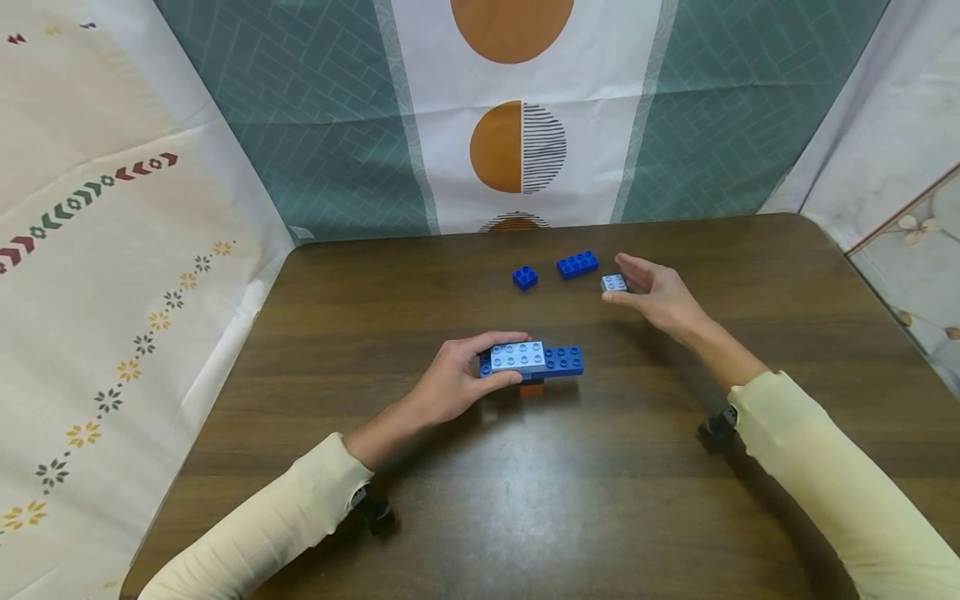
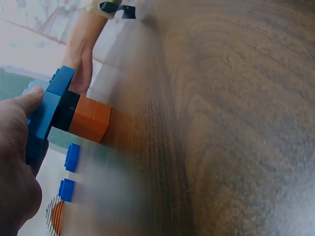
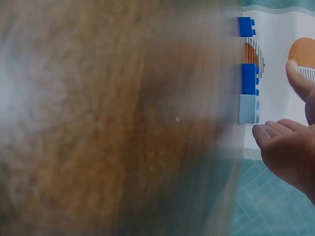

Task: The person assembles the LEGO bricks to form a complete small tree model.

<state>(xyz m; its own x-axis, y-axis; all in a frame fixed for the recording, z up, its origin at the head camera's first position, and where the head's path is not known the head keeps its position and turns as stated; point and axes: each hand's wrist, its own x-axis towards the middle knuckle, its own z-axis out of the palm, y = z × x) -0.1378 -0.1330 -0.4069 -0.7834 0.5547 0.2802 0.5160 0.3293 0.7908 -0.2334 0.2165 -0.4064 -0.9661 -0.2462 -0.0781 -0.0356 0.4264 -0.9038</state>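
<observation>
My left hand [image 1: 450, 377] grips the left end of a stack of toy building bricks, thumb on the near side and fingers on the far side. On top of the stack is a light blue brick [image 1: 517, 357], set on a longer blue layer [image 1: 564, 362]. Beneath that, in the left wrist view, come a black brick [image 2: 66, 110] and orange bricks [image 2: 91, 118] near the tabletop. Farther back on the right, my right hand [image 1: 663, 298] has thumb and fingers spread beside a small light blue brick [image 1: 613, 283]. A gap shows between hand and brick in the right wrist view.
A small blue brick [image 1: 525, 278] and a longer blue brick [image 1: 577, 265] lie toward the back of the brown wooden table [image 1: 375, 292]. Patterned cloths [image 1: 322, 125] hang behind the table and along both sides.
</observation>
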